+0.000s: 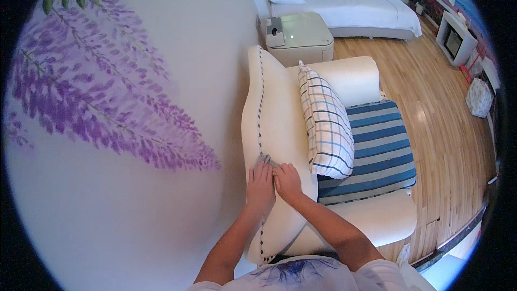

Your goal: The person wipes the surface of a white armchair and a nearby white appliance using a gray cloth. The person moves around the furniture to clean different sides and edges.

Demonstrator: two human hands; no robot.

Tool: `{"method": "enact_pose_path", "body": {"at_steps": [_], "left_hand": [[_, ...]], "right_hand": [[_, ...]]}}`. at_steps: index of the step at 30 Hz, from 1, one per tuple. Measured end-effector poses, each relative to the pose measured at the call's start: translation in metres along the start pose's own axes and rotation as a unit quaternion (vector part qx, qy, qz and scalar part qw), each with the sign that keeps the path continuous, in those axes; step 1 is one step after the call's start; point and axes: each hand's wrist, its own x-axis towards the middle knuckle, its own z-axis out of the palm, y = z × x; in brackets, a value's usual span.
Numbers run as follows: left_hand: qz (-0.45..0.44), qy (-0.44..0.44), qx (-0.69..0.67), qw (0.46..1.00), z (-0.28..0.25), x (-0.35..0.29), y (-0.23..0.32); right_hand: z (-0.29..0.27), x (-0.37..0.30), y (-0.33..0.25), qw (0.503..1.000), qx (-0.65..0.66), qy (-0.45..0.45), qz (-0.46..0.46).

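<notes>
A grey cloth (264, 159) is bunched on top of the cream armchair's backrest (280, 97), beside its row of dark studs. My left hand (260, 184) presses over the cloth, its fingers together and bent round it. Right beside it, my right hand (287, 181) has its fingers curled in at the cloth's edge, with the thumb side touching the left hand. Much of the cloth is hidden beneath both hands. A checked pillow (328, 124) leans on the inner side of the backrest, to the right of my hands.
A blue and grey striped cushion (377, 151) covers the seat, between padded arms. Close on the left runs a white wall painted with purple blossoms (107, 86). Beyond the chair stand a pale bedside cabinet (299, 27) and a white bed (344, 0). Wooden floor (431, 129) lies rightward.
</notes>
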Motion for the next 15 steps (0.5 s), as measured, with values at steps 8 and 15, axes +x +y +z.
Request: {"method": "enact_pose_path", "body": {"at_steps": [8,15], "left_hand": [[-0.014,0.026,-0.046,0.999,0.006,-0.046,0.022],[-0.036,0.001,-0.031,0.999,0.0,-0.078,0.036]], "right_hand": [[-0.01,-0.047,-0.013,1.0,0.011,-0.022,-0.014],[-0.023,-0.076,-0.026,0.999,0.024,-0.03,-0.03]]}}
